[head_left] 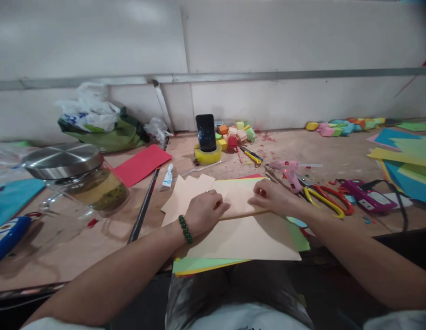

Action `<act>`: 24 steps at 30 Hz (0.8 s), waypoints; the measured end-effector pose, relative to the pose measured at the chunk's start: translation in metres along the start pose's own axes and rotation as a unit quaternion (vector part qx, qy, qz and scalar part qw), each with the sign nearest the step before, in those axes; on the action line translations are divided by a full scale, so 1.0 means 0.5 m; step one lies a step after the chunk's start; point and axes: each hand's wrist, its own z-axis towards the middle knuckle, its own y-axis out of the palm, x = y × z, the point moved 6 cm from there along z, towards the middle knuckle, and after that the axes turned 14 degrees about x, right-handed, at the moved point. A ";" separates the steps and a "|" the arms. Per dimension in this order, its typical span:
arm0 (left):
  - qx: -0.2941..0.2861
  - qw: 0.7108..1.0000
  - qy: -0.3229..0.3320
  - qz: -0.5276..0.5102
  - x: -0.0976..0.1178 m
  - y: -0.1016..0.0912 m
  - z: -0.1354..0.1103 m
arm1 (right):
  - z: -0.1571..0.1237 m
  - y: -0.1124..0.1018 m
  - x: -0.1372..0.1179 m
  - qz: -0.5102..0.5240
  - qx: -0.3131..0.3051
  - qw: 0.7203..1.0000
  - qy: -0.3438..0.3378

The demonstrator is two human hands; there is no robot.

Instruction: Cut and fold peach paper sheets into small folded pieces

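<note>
My left hand [205, 211], with a green bead bracelet at the wrist, rests knuckles-up with fingers curled and pressed on a folded peach paper sheet [238, 195]. My right hand [273, 197] presses the same sheet from the right, fingers bent down on its fold. The peach sheet lies on a larger peach sheet [247, 240] over a stack of green and yellow papers [206, 266] at the table's near edge.
A glass jar with a steel lid [78, 178] stands left. A phone [206, 133] leans in a yellow tape roll. A pink glue gun [290, 172], scissors [328, 199], a cutter [252, 156], foam cubes [235, 133], red paper [142, 164] and coloured sheets [405, 160] lie around.
</note>
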 end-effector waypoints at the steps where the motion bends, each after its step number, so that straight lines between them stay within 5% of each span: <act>1: 0.001 1.000 -0.001 -0.004 0.000 0.001 0.001 | 0.008 0.003 0.004 0.004 -0.002 1.000 0.022; 6: -0.010 1.000 -0.007 -0.023 0.005 0.002 -0.002 | 0.040 0.029 0.015 0.115 -0.067 0.987 0.094; 12: 0.078 0.973 -0.063 -0.208 -0.011 -0.025 0.008 | 0.039 0.012 -0.041 0.212 -0.125 0.968 0.045; 17: -0.024 0.907 -0.090 -0.412 -0.009 -0.008 0.008 | 0.014 0.021 -0.105 0.224 -0.168 0.960 -0.007; 24: -0.026 0.909 -0.130 -0.395 -0.003 -0.017 0.001 | 0.003 0.045 -0.112 0.241 -0.126 0.962 -0.030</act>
